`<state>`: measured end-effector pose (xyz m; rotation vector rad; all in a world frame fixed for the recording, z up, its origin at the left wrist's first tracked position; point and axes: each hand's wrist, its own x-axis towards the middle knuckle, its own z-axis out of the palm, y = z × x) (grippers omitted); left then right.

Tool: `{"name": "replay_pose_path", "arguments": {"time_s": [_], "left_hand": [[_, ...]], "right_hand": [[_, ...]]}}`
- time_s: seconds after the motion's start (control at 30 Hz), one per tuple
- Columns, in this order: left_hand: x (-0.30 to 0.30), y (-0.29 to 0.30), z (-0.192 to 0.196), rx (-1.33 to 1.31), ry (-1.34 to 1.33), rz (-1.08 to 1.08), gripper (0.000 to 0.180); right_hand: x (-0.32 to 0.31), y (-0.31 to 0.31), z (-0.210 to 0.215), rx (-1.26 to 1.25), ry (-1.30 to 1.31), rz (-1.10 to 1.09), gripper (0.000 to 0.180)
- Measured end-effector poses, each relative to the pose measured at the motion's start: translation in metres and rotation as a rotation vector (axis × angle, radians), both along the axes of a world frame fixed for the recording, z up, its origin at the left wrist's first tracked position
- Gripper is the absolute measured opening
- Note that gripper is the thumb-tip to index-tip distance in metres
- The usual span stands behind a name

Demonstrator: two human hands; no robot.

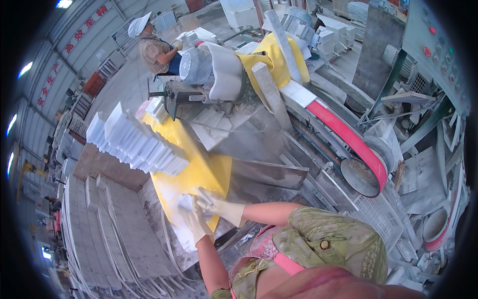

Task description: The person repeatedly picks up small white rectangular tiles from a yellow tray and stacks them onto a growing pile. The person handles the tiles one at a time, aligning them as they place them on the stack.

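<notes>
My left hand [194, 222], in a pale glove, is closed on a small white stone piece [185, 202] over the yellow sheet [167, 188]. Close beside it, my gloved right hand [224, 208] reaches across from the right with its fingers bent toward the left hand. A greyish shape [204, 196] shows at the right fingertips; whether it is a held object is unclear. Just beyond both hands, white stone pieces stand in a long stepped stack [142, 144] on the yellow sheet.
To the right runs a machine with a red belt [346, 134] around a wheel [359, 177]. A motor [195, 67] sits ahead, where a co-worker [158, 54] in a white hat works. Long grey slabs [117, 224] lie at left. A control panel [440, 50] hangs upper right.
</notes>
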<state>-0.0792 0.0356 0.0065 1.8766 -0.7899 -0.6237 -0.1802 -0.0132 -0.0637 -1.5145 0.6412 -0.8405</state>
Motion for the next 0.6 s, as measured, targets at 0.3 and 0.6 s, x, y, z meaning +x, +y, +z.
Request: {"name": "replay_pose_path", "arguments": {"time_s": [0.3,0.6], "left_hand": [[0.012,-0.007,-0.010,-0.025,-0.106,-0.103,0.084],[0.025,-0.002,-0.027,0.048,-0.067,-0.018,0.096]], "right_hand": [[-0.100,-0.042,0.012,-0.188,0.212,0.071,0.053],[-0.404,-0.203,-0.006,-0.545,0.681,-1.063,0.038]]}}
